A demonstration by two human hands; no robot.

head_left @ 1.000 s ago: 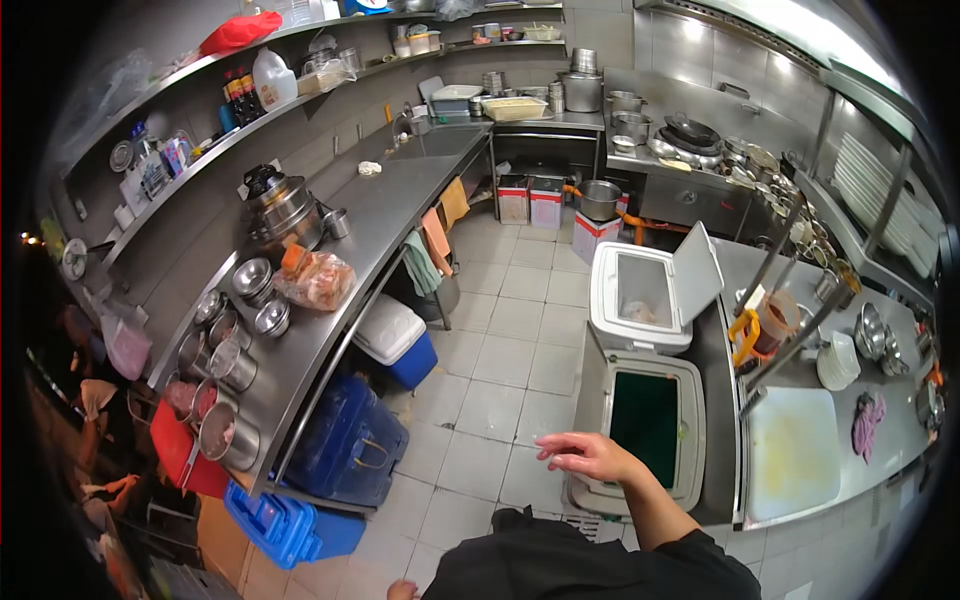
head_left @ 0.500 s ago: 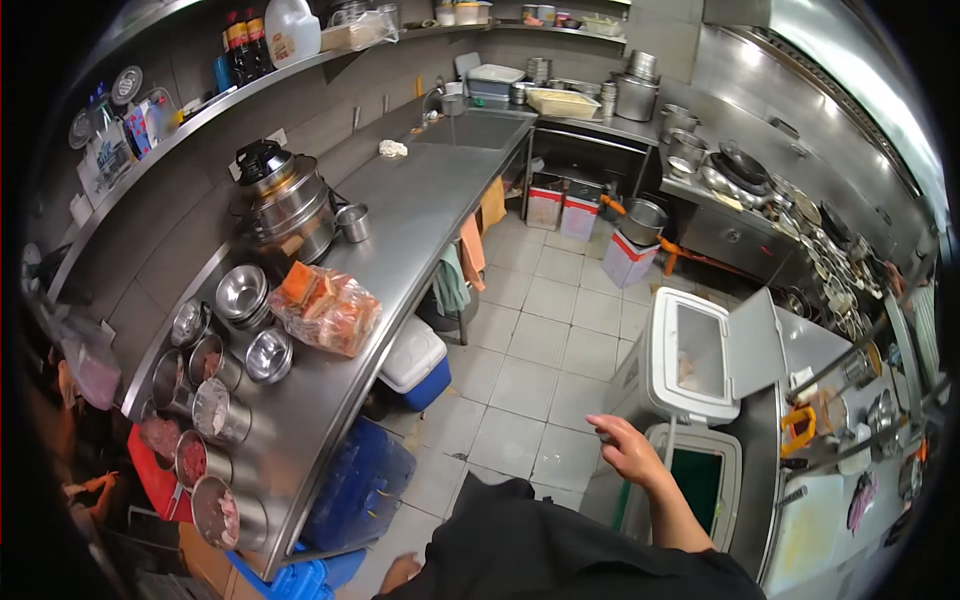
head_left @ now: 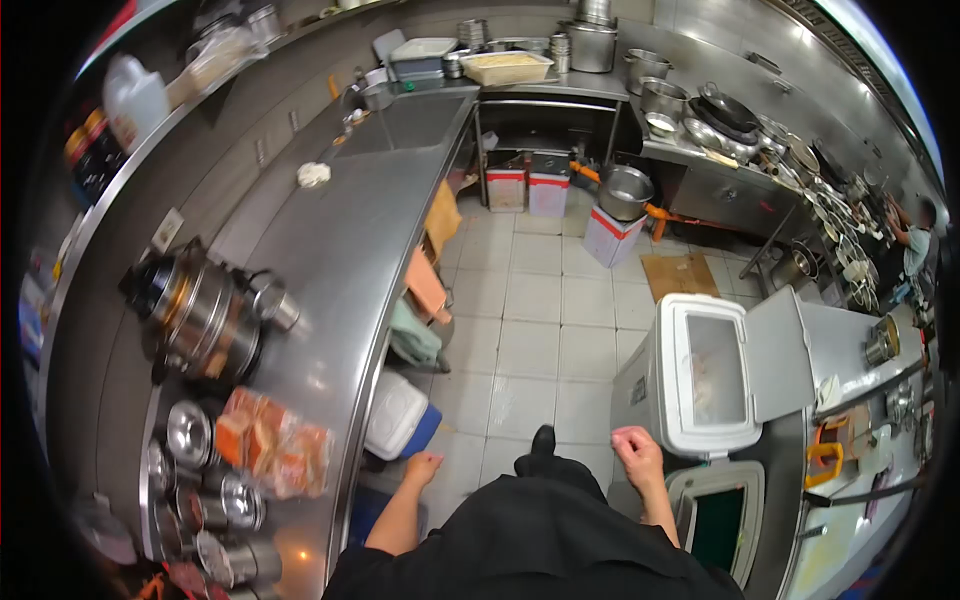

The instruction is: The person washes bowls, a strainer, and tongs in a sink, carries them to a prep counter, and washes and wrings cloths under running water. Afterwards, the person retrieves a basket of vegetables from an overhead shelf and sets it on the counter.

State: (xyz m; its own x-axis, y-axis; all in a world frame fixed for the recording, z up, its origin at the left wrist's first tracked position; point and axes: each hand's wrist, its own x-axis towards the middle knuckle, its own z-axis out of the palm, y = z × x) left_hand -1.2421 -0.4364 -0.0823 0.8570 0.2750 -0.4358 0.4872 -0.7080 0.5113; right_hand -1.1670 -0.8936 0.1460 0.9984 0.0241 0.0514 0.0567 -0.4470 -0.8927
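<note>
My left hand (head_left: pixel 422 468) hangs in front of my body at lower centre, its fingers curled, beside the blue-and-white cooler (head_left: pixel 400 415) under the left counter. What it holds, if anything, is too small to make out. My right hand (head_left: pixel 637 448) is raised next to the open white cooler (head_left: pixel 712 375), fingers curled in, apart from it; its contents cannot be made out. A bag of orange-pink food (head_left: pixel 272 440) lies on the left steel counter (head_left: pixel 320 300).
Tiled floor (head_left: pixel 530 345) runs between the counters, with cardboard (head_left: pixel 680 275) on it. A green-lined bin (head_left: pixel 720 520) stands at my right. A pot (head_left: pixel 627 190) sits on a box ahead. Another person (head_left: pixel 915 245) is at the far right.
The view has moved forward along the aisle. My left hand has risen further into view. My right hand's fingers, extended earlier, are now curled. A person and cardboard have come into view.
</note>
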